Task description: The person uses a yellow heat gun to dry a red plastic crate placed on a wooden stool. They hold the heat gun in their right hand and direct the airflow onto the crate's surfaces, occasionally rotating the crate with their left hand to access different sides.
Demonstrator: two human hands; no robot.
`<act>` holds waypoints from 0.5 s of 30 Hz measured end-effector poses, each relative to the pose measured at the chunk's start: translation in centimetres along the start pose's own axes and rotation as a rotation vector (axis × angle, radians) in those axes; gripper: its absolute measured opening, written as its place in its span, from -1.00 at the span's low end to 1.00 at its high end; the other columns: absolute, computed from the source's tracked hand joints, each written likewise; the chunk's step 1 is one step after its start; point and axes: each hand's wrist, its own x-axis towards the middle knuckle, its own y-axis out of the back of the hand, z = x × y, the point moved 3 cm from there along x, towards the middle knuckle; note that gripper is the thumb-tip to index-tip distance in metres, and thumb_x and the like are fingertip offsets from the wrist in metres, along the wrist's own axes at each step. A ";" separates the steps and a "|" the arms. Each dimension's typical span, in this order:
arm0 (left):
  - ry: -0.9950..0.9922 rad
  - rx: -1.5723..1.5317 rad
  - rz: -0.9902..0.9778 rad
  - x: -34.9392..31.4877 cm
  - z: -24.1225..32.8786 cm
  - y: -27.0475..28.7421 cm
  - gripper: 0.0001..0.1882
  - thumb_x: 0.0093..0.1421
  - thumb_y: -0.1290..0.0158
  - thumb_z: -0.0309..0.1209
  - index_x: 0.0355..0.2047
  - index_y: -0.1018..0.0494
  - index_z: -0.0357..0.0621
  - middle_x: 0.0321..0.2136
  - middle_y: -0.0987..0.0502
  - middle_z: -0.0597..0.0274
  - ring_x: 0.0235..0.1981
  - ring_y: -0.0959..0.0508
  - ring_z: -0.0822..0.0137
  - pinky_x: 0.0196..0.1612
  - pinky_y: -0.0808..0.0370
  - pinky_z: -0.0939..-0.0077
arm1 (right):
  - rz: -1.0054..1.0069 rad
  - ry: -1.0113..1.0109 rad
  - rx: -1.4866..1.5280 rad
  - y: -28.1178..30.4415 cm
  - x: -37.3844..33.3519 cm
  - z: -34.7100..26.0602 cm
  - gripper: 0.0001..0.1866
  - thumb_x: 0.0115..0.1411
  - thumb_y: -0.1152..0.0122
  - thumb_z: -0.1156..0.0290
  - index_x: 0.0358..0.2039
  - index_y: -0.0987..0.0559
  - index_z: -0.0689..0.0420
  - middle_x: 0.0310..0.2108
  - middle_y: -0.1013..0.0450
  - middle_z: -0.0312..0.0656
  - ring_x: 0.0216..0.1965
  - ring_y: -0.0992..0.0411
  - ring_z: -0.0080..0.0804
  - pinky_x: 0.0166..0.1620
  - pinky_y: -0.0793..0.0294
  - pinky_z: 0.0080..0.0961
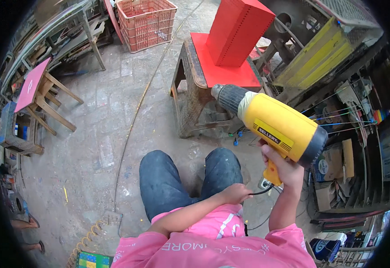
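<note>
Heat gun (280, 125) sits near three o'clock in your view, yellow-bodied, its dark nozzle pointing toward ten. From the left, you have a stool (30, 89) with a pink top between nine and ten, beside a cluttered rack (89, 38) at ten. Another person's feet (32, 223) show at eight, near the rim, and a yellow scrap (65, 194) lies on the floor (99, 129) in the same direction. That floor is grey, brick-patterned and stained. A coiled yellow hose (85, 236) rests between seven and eight; a long thin hose (140, 105) runs across the bricks up toward twelve. At eleven stands a faded red plastic crate (145, 29) with slotted sides. Your worn desk (190, 102), small and scuffed along its edges, stands at one o'clock, a red sheet (200, 51) covering much of its top and a tall red box (237, 31) upright on that. Around five, your left hand (236, 194) is closed on the black cord (262, 192). Your right hand (286, 167), nearer four, is wrapped around the gun's handle. Farther right, a yellow panel (315, 58) leans at two, and cardboard (331, 165) crowds dark shelving just past three.
</note>
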 end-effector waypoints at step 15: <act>0.323 -0.246 0.148 0.6 12.2 7.1 -0.74 0.23 0.02 -0.22 -0.20 -0.48 -0.11 -0.47 -0.52 -0.10 -0.41 -0.51 -0.12 -0.35 -0.41 0.08 | 0.217 0.021 -0.128 0.4 2.5 -13.7 -0.81 0.16 -0.18 0.53 -0.19 -0.49 0.26 -0.44 -0.48 -0.19 -0.56 -0.38 -0.57 -0.48 -0.39 -0.68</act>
